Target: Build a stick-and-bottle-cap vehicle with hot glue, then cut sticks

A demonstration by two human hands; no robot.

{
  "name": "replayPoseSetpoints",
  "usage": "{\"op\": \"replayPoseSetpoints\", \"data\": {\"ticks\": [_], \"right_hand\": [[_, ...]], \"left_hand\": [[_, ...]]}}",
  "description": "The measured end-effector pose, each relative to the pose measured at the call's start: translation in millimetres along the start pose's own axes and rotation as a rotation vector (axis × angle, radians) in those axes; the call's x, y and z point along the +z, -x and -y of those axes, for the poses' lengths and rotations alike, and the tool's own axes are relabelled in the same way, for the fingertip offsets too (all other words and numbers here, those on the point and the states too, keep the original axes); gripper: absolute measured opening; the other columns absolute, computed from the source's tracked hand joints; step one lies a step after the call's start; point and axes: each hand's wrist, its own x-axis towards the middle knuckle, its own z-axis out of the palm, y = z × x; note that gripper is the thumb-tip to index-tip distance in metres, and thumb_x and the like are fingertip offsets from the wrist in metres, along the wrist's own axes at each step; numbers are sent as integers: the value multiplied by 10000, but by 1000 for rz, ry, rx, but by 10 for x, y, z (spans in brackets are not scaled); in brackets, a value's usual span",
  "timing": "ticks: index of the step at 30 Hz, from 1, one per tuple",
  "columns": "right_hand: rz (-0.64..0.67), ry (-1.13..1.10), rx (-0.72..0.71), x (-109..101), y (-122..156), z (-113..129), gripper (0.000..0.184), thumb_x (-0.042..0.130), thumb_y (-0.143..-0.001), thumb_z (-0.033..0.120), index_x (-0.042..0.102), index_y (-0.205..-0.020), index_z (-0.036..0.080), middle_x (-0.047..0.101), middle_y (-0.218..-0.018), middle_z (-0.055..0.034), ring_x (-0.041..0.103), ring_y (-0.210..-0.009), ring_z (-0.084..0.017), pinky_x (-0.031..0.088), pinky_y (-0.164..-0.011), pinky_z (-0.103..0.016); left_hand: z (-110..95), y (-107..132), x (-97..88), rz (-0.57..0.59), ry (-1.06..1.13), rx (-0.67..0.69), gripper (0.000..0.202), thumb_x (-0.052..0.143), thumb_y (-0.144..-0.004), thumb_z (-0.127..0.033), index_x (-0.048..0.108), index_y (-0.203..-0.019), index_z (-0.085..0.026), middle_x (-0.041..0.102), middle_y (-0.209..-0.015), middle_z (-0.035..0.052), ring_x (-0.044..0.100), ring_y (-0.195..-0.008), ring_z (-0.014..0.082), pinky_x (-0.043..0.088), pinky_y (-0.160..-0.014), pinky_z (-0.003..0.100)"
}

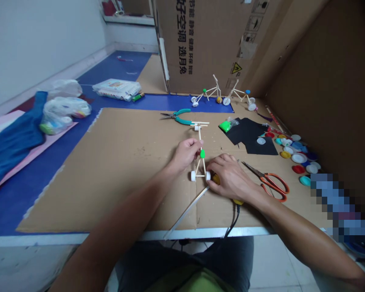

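Observation:
A small model tricycle made of wooden sticks, with white bottle-cap wheels and a green seat-like piece [202, 153], stands on the cardboard. My left hand [187, 153] pinches its long stick just above the green piece. At the model's near end, my right hand [228, 175] has its thumb and fingers closed at the right rear wheel [208, 175]. Partly hidden beneath that hand lies a yellow tool with a black cord [238, 211], probably a glue gun. A long pale stick [187, 211] runs from near it to the table edge.
Teal-handled pliers [182, 117] lie beyond the model. Orange-handled scissors [275, 184] are right of my right hand. Black sheets [246, 132], a green packet [225, 126] and several bottle caps [298, 158] lie farther right. Two similar stick models [208, 94] stand before the big carton [207, 44].

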Motion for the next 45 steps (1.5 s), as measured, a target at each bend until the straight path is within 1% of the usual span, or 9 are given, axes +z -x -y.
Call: {"op": "replayPoseSetpoints", "data": {"ticks": [13,19,26,33,41,45], "right_hand": [[-7,1,12,17,14,13,184,623,-840,296,666,-975,178,678,-993,-106,513,-972,-275,346,-866,-397],[-9,-10,4,17,20,12,200,616,-853,295,672,-1008,182,681,-1021,-103,516,-983,-276,349,-879,-398],[-2,-9,9,-23,5,53,171,608,-863,277,676,-985,178,693,-1020,-114,532,-969,-279,368,-867,-402],[6,-11,11,-34,-3,65,164,608,-854,255,679,-983,182,696,-1003,-114,539,-967,-281,372,-859,-404],[13,-7,16,-27,2,55,165,605,-867,271,674,-985,178,691,-1030,-112,532,-982,-277,369,-868,-402],[8,-9,5,-19,2,47,165,602,-867,270,672,-988,184,689,-1026,-110,528,-977,-274,364,-863,-398]], "left_hand": [[-38,12,10,9,-5,-18,301,651,-856,-315,536,-618,-172,526,-506,-45,391,-429,44,293,-453,192],[-23,1,7,11,-3,-9,294,638,-862,-313,536,-625,-173,528,-509,-43,398,-433,48,295,-447,190],[-32,5,-3,24,1,-3,325,665,-846,-370,534,-620,-177,518,-512,-43,397,-441,53,304,-452,194],[-31,-1,0,19,-11,-9,335,662,-844,-379,523,-613,-181,514,-502,-44,392,-437,54,300,-450,196],[-43,10,5,21,11,-2,285,619,-867,-289,526,-622,-177,524,-511,-43,396,-429,54,289,-447,204],[-50,14,5,24,12,-14,291,627,-866,-300,528,-620,-177,532,-512,-44,396,-428,51,294,-451,201]]}}
